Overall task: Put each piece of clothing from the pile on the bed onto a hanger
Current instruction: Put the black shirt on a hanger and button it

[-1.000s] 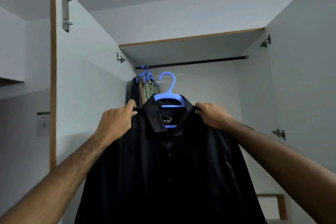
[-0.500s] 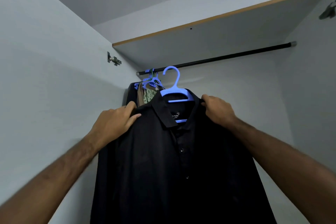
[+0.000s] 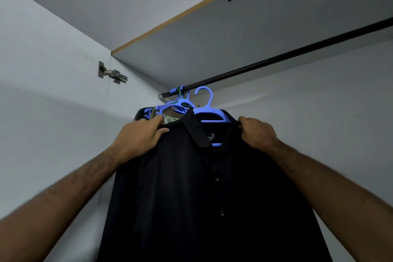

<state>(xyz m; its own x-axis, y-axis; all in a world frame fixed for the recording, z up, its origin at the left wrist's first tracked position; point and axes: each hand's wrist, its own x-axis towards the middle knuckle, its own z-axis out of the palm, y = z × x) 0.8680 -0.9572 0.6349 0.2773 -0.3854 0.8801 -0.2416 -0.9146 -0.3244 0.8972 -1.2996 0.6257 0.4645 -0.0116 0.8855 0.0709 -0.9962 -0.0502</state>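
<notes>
Count: one black shirt (image 3: 212,198) on one blue hanger (image 3: 209,110); perhaps three more hangers (image 3: 174,106) crowded the rod's (image 3: 276,61) left end, though they overlapped.
Orientation: the shirt hung lengthwise downward, collar up, hook rising just below the rod.
Left hand (image 3: 140,136): fingers curled, gripping the shirt's left shoulder.
Right hand (image 3: 257,134): fingers curled, gripping the right shoulder.

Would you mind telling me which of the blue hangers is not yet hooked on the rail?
The blue hanger carrying the black shirt: its hook is free below the rail, while the other hangers hang on it.
</notes>
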